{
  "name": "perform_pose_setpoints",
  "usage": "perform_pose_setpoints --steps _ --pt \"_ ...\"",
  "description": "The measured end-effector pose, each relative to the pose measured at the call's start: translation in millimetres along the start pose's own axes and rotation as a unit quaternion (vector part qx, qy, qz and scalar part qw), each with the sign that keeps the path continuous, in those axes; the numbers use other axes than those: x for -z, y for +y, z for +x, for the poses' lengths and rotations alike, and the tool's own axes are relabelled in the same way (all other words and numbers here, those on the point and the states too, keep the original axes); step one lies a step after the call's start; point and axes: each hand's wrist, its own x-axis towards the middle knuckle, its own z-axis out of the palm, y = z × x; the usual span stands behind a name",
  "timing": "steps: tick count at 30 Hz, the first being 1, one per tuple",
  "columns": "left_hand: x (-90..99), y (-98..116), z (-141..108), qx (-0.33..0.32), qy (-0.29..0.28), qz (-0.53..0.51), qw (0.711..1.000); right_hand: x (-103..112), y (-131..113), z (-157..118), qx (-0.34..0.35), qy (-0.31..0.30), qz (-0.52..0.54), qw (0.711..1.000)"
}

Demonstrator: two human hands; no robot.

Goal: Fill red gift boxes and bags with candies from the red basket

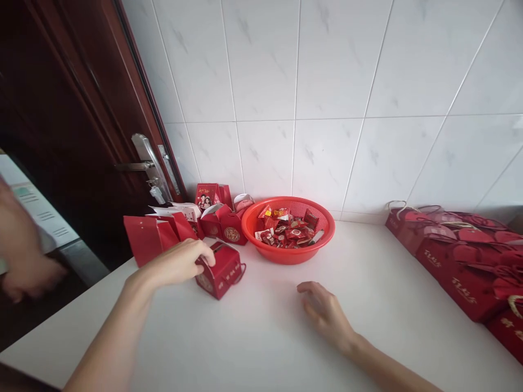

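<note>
My left hand (188, 262) is closed on the upper edge of a red candy box (223, 275) with gold lettering and a cord handle. The box is tilted, and its top looks partly open. Above the white table, my right hand (324, 311) holds nothing; its fingers are loosely curled, with a gap between thumb and fingers. Beyond both hands, a red plastic basket (281, 255) contains several wrapped candies (292, 228). More red boxes (229, 224), some with raised flaps, are grouped to the left of the basket.
Rows of filled-out red boxes (449, 272) with cord handles line the table's right side. White tiles (327, 71) form the wall behind. On the left is a dark red door (81, 92) with a metal handle (145, 163). Another person's blurred hand (32, 277) shows at far left.
</note>
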Motion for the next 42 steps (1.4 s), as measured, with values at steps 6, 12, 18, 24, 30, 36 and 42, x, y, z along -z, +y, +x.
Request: perform_pose_setpoints --steps 6,12,18,24,30,36,42 --pt "-3.9 89 -13 -0.241 -0.064 0.0 0.969 8 -20 3 0.052 0.105 0.026 0.993" --pt "-38.6 138 2 -0.366 -0.005 0.106 0.925 24 -54 16 0.192 0.077 -0.013 0.978" --pt "-56.0 143 12 -0.375 -0.009 0.192 0.907 38 -53 36 0.204 -0.04 -0.092 0.974" --pt "-45.5 138 9 -0.31 -0.047 0.06 0.948 44 -62 33 0.196 -0.092 -0.171 0.961" --pt "-39.0 131 14 -0.254 -0.024 0.031 0.966 44 -77 28 0.169 -0.136 -0.235 0.947" --pt "-45.5 132 13 -0.267 -0.001 0.074 0.961 43 -84 26 0.16 -0.154 -0.242 0.944" --pt "-58.5 139 5 -0.285 0.042 0.162 0.944 42 -86 26 0.177 -0.137 -0.241 0.944"
